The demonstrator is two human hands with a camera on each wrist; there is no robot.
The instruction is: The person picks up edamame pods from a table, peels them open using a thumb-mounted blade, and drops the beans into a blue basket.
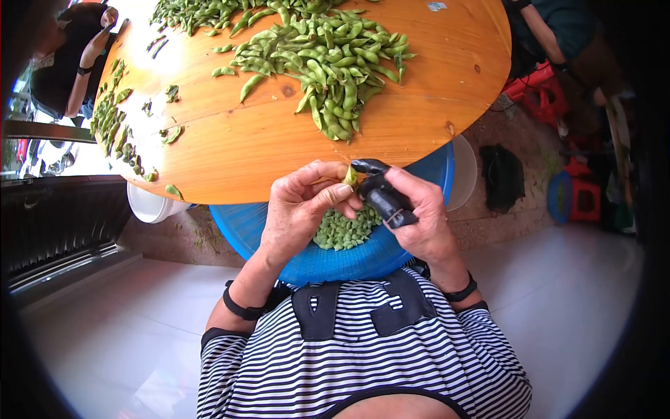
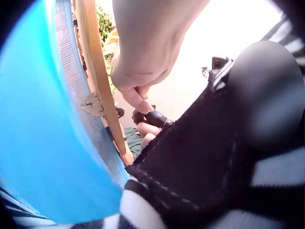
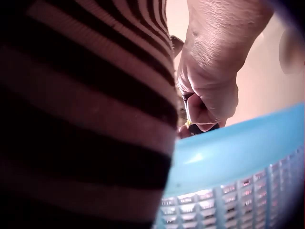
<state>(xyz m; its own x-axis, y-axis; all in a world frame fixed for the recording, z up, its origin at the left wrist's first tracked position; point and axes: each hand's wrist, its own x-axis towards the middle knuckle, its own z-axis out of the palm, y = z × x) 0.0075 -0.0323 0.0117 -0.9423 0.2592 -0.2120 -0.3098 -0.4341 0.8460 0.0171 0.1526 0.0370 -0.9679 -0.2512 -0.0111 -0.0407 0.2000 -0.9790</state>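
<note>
My left hand (image 1: pixel 300 206) pinches a green soybean pod (image 1: pixel 350 177) between thumb and forefinger, just past the table's near edge. Facing it, my right hand (image 1: pixel 427 216) wears black covers (image 1: pixel 385 201) on its thumb and a finger, and these grip the pod's other end. Below both hands sits a blue mesh basket (image 1: pixel 241 234) with shelled green beans (image 1: pixel 343 232) in it. In the left wrist view the left hand (image 2: pixel 143 67) reaches toward the black-covered fingertips; the right wrist view shows the right hand (image 3: pixel 209 90) curled above the basket rim (image 3: pixel 228 152).
A large heap of pods (image 1: pixel 335 63) lies on the round wooden table (image 1: pixel 447 77). Leaf scraps and pods (image 1: pixel 112 126) lie along its left side. A white bucket (image 1: pixel 150 204) stands under the left edge. Other people sit at both sides, with red stools (image 1: pixel 537 98) at right.
</note>
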